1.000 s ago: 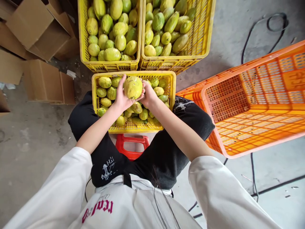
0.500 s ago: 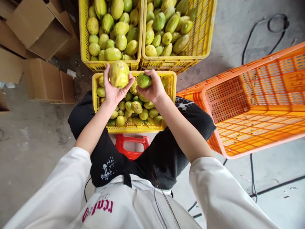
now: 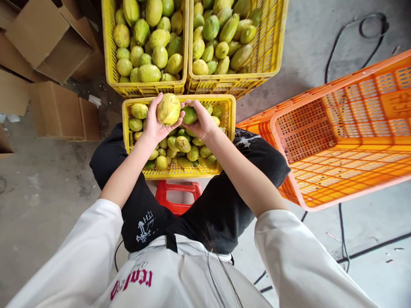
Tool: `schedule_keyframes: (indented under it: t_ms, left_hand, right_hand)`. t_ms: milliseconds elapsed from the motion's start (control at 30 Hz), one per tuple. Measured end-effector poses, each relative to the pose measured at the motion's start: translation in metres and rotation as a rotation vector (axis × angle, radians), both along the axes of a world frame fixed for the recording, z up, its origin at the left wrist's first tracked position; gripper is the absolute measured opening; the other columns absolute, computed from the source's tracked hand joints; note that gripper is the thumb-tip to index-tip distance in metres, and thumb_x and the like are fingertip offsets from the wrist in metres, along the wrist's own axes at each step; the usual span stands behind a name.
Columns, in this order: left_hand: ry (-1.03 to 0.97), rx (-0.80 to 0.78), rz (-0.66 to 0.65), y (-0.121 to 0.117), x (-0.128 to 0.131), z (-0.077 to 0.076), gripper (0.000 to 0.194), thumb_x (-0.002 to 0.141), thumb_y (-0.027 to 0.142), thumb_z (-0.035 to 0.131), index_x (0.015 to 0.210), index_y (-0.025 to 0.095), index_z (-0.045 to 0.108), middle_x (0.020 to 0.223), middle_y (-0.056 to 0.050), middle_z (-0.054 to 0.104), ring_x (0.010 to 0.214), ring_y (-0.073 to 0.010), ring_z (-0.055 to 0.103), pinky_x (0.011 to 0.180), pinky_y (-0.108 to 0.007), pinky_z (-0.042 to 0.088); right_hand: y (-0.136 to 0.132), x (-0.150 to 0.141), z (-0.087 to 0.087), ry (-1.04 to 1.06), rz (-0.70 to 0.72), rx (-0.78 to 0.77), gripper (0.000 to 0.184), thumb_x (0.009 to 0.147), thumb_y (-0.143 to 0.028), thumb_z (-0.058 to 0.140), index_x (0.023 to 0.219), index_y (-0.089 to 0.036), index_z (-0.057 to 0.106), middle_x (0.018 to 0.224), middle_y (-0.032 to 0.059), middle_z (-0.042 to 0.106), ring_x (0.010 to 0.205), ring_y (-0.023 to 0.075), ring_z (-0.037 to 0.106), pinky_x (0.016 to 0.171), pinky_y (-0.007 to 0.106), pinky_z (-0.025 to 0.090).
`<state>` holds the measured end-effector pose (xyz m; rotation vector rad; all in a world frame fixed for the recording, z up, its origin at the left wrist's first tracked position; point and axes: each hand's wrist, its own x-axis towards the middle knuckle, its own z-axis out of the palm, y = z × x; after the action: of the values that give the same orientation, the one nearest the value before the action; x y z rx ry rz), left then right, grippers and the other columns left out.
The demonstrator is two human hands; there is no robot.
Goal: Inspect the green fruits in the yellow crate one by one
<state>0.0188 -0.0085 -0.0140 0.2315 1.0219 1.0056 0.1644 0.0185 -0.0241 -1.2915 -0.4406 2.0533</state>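
Observation:
My left hand (image 3: 157, 122) is wrapped round a large, lumpy yellow fruit (image 3: 168, 109), papaya-like with darker blemishes. A smaller smooth green fruit (image 3: 189, 114) sits in my right hand (image 3: 203, 122), partly covered by the fingers. The two hands are close together, their fingertips meeting or nearly so. Both fruits are held above a yellow plastic crate (image 3: 180, 174) between my knees. Several green and yellow fruits (image 3: 182, 144) lie in that crate, some hidden under my hands.
Two more yellow crates, left (image 3: 112, 83) and right (image 3: 236, 79), stand beyond, loaded with similar fruit. An orange crate (image 3: 353, 162) lies tilted at my right. Cardboard boxes (image 3: 56, 109) pile up at left. A red stool (image 3: 178, 208) is below the near crate; a black cable (image 3: 329, 64) crosses the floor.
My left hand has moved right and slightly down with the yellow fruit. The right hand has shifted a little left with the green one, narrowing the gap between them.

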Motion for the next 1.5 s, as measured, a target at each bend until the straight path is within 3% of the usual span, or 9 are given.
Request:
schedule_keyframes:
  t_ms: [133,267,467,600,800,933,1133,1367,1500]
  left_hand:
    - [-0.048,0.040,0.108,0.000,-0.006,0.001,0.051,0.097,0.061,0.033,0.110,0.026,0.069,0.117,-0.008,0.076,0.135,-0.0331,0.057,0.102,-0.049,0.058]
    - [0.000,0.075,0.194,-0.001,-0.008,0.011,0.042,0.100,0.051,0.039,0.123,0.029,0.064,0.126,-0.007,0.073,0.138,-0.0332,0.055,0.104,-0.053,0.055]
    - [-0.051,0.147,0.079,-0.005,0.001,0.016,0.057,0.101,0.065,0.029,0.111,0.026,0.068,0.114,-0.007,0.076,0.139,-0.0280,0.053,0.113,-0.043,0.051]
    - [0.042,0.102,0.012,-0.009,0.008,0.008,0.046,0.093,0.067,0.042,0.110,0.034,0.068,0.099,-0.004,0.078,0.134,-0.0304,0.057,0.104,-0.045,0.057]
    - [0.051,0.057,-0.071,-0.005,0.005,-0.002,0.037,0.096,0.048,0.041,0.100,0.022,0.067,0.092,-0.010,0.077,0.119,-0.0339,0.067,0.097,-0.049,0.059]
    - [0.139,0.023,-0.092,-0.003,0.007,-0.003,0.027,0.095,0.038,0.046,0.097,0.022,0.068,0.087,-0.008,0.076,0.120,-0.0351,0.067,0.103,-0.052,0.055]
    - [0.223,-0.011,-0.044,0.000,0.011,-0.006,0.030,0.093,0.051,0.049,0.086,0.027,0.066,0.077,-0.005,0.075,0.120,-0.0360,0.065,0.104,-0.056,0.053]
    - [0.274,-0.108,0.017,0.004,0.011,-0.021,0.041,0.081,0.069,0.056,0.084,0.030,0.068,0.072,-0.008,0.075,0.109,-0.0361,0.070,0.087,-0.053,0.061]
    - [0.267,-0.130,0.051,0.003,0.003,-0.033,0.046,0.076,0.076,0.057,0.087,0.032,0.066,0.076,-0.006,0.076,0.112,-0.0349,0.069,0.089,-0.054,0.060]
  right_hand:
    - [0.006,0.012,0.003,0.181,-0.035,0.033,0.023,0.078,-0.044,0.072,0.089,-0.027,0.060,0.089,-0.0020,0.066,0.095,0.0197,0.064,0.087,0.036,0.058]
    - [0.010,0.021,0.013,0.192,-0.021,0.191,0.022,0.076,-0.026,0.064,0.098,-0.029,0.065,0.097,-0.0019,0.069,0.101,0.0205,0.067,0.088,0.035,0.061]
    - [0.007,0.013,0.024,0.151,-0.007,0.173,0.026,0.081,-0.050,0.074,0.093,-0.029,0.063,0.087,-0.0022,0.072,0.099,0.0197,0.067,0.080,0.027,0.059]
    - [0.005,0.008,0.023,0.185,-0.008,0.091,0.032,0.083,-0.057,0.068,0.085,-0.026,0.059,0.081,0.0001,0.070,0.100,0.0212,0.066,0.078,0.028,0.057]
    - [0.003,0.007,0.018,0.088,-0.081,-0.034,0.023,0.087,-0.046,0.065,0.083,-0.025,0.055,0.072,-0.0011,0.065,0.092,0.0216,0.065,0.070,0.030,0.053]
    - [0.004,0.007,0.013,0.010,-0.095,-0.016,0.030,0.083,-0.051,0.070,0.080,-0.026,0.054,0.068,-0.0030,0.060,0.083,0.0203,0.063,0.069,0.030,0.053]
    - [0.002,0.002,0.007,-0.026,-0.068,-0.048,0.027,0.088,-0.046,0.068,0.077,-0.025,0.055,0.064,-0.0040,0.058,0.066,0.0151,0.055,0.064,0.028,0.052]
    - [0.000,0.000,0.005,-0.104,-0.094,-0.032,0.023,0.089,-0.031,0.063,0.068,-0.021,0.060,0.065,-0.0025,0.058,0.057,0.0123,0.052,0.049,0.025,0.044]
    - [-0.003,-0.003,0.003,-0.129,-0.098,-0.019,0.031,0.090,-0.044,0.065,0.068,-0.023,0.057,0.060,-0.0036,0.052,0.058,0.0142,0.053,0.051,0.027,0.046]
